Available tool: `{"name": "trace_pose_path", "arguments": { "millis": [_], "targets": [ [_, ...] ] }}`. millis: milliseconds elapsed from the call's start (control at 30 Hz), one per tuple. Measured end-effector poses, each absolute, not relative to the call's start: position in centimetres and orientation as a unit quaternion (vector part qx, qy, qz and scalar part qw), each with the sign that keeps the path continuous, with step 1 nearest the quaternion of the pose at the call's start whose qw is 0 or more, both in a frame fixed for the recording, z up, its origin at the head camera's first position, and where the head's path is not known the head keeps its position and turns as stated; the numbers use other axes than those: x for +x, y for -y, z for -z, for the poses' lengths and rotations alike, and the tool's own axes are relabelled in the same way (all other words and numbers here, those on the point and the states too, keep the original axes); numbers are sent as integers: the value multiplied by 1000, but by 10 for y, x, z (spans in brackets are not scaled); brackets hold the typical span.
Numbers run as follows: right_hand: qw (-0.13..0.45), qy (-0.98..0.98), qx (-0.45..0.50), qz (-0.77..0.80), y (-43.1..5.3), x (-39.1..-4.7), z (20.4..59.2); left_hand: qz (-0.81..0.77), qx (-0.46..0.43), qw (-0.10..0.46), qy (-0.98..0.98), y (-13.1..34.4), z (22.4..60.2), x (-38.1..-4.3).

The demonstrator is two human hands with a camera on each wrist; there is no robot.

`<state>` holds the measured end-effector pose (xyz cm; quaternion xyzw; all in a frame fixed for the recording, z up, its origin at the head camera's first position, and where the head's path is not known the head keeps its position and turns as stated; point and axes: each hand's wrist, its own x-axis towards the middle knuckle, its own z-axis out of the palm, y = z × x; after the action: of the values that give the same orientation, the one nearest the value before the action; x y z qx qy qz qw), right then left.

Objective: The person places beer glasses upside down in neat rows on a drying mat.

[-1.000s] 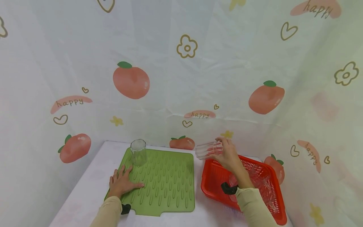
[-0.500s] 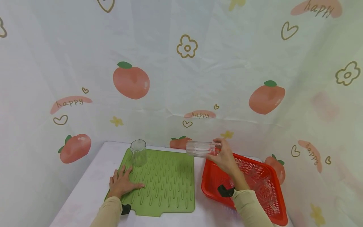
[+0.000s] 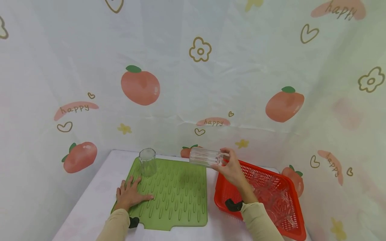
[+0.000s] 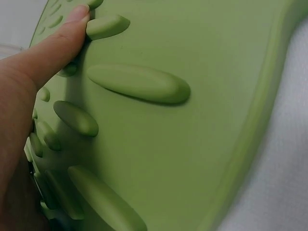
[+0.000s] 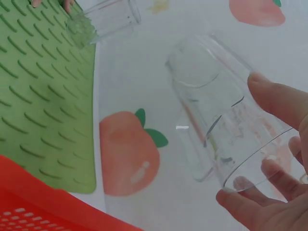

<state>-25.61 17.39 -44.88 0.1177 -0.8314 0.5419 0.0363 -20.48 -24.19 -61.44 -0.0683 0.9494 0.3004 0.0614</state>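
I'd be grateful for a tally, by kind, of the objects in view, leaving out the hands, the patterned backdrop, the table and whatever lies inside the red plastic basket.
Green ridged mat: 1
Red perforated plastic basket: 1
Clear cylindrical tumblers: 2 (standing tumbler on the mat, held tumbler in the right hand)
Total: 4

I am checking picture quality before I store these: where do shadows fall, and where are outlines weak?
Left wrist: shadow darkens the green mat beside the left hand. Head: clear items in the red basket merge together. Right wrist: the glass in the right hand is faint at its far end.
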Motion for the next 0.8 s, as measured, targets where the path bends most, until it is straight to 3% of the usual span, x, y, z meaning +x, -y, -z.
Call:
{"name": "trace_pose_path", "arguments": {
  "millis": [800],
  "targets": [
    [-8,766,138,-628,-133,-252,476,-290,-78,101,-949,239,607,-207]
  ]
}}
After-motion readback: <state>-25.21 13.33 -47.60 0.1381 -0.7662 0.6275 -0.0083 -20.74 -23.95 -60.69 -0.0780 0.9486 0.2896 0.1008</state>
